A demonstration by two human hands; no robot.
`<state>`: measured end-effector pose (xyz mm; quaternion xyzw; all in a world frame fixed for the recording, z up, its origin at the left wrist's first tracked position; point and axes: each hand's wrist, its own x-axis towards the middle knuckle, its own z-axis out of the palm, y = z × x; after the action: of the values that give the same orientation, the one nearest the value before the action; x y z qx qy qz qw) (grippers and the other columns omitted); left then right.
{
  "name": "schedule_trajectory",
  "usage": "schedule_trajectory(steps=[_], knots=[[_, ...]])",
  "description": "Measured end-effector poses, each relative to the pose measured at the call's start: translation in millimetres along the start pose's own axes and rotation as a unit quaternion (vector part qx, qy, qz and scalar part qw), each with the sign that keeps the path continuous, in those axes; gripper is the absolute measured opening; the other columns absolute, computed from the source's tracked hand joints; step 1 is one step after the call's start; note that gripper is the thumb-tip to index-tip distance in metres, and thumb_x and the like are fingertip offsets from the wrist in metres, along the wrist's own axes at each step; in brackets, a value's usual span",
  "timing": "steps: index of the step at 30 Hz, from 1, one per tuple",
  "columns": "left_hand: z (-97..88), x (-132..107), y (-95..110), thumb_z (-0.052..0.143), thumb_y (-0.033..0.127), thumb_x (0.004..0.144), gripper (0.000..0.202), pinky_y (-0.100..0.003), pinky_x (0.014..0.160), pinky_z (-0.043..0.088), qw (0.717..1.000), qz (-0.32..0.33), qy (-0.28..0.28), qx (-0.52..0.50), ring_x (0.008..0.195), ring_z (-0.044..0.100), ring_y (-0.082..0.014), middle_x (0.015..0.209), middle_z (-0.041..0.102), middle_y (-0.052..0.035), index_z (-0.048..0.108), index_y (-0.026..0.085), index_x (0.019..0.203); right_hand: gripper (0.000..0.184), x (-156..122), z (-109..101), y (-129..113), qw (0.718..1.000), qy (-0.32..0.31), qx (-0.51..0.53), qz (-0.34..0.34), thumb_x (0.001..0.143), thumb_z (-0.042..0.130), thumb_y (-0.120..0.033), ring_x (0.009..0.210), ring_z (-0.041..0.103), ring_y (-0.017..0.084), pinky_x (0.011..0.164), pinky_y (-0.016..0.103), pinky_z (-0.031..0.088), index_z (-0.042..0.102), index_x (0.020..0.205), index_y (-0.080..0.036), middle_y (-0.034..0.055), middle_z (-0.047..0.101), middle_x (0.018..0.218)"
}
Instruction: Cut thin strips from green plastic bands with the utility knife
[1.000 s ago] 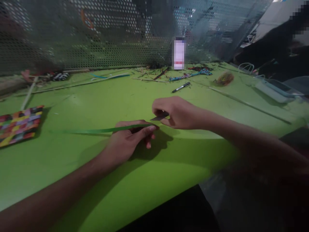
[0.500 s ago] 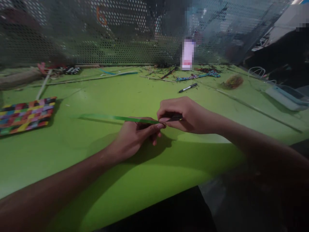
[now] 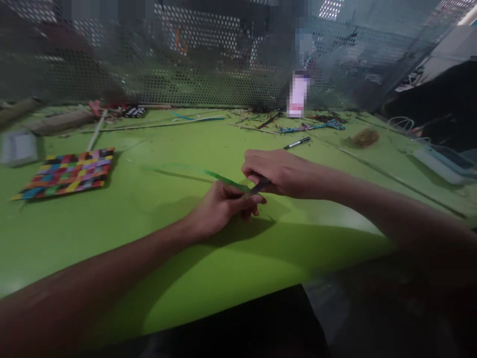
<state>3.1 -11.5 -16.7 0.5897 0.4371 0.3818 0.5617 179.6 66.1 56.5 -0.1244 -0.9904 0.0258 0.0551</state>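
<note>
My left hand [image 3: 225, 209] is closed in a pinch on the near end of a long thin green strip [image 3: 208, 174], which runs up and to the left above the green table [image 3: 156, 238]. My right hand [image 3: 278, 171] is closed around a small dark blade [image 3: 260, 186], whose tip meets the strip's end right at my left fingertips. Both hands hover just above the table, near its front edge.
A woven multicoloured mat [image 3: 69, 171] lies at the left. A pen [image 3: 297, 143], loose strips and scraps [image 3: 309, 127] lie at the back by a perforated metal screen [image 3: 186, 74]. A clear plastic box [image 3: 439, 161] sits at the right. Another person's dark shape is at far right.
The strip's free end has swung up and away, from lying level to slanting back left. My hands stay joined at its near end. The view has shifted, so things sit further right.
</note>
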Motion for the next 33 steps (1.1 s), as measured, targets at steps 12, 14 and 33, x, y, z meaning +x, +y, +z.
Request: schedule_trajectory(steps=[12,14,33], knots=[[9.9,3.1,-7.6,0.066,0.031,0.086,0.029,-0.024,0.052,0.037,0.985,0.084,-0.109,0.108,0.056,0.049,-0.0114,0.059,0.059,-0.0025,0.071,0.011,0.065,0.039,136.6,-10.1,20.8,0.948,-0.011,-0.313,0.054,0.099,0.017,0.000,0.105,0.051,0.023,0.063,0.028,0.029,0.052,0.115,0.001,0.0196,0.056,0.115],[11.0,2.3,-7.7,0.065,0.027,0.087,0.024,-0.024,0.055,0.041,0.980,0.102,-0.122,0.118,0.060,0.054,-0.0126,0.065,0.065,-0.0044,0.075,0.011,0.073,0.039,155.1,-12.1,33.1,0.949,-0.003,-0.304,0.089,0.099,0.018,0.000,0.103,0.052,0.022,0.064,0.027,0.032,0.052,0.118,0.001,0.0205,0.055,0.121],[18.8,7.3,-17.4,0.065,0.018,0.092,0.016,-0.027,0.067,0.053,0.901,0.293,-0.150,0.283,0.070,0.069,-0.0160,0.080,0.078,-0.0104,0.078,0.010,0.086,0.030,196.3,-85.6,157.6,0.954,0.169,0.045,0.245,0.103,0.050,-0.023,0.108,0.060,0.016,0.094,0.036,0.052,0.057,0.127,-0.007,0.0127,0.057,0.127]])
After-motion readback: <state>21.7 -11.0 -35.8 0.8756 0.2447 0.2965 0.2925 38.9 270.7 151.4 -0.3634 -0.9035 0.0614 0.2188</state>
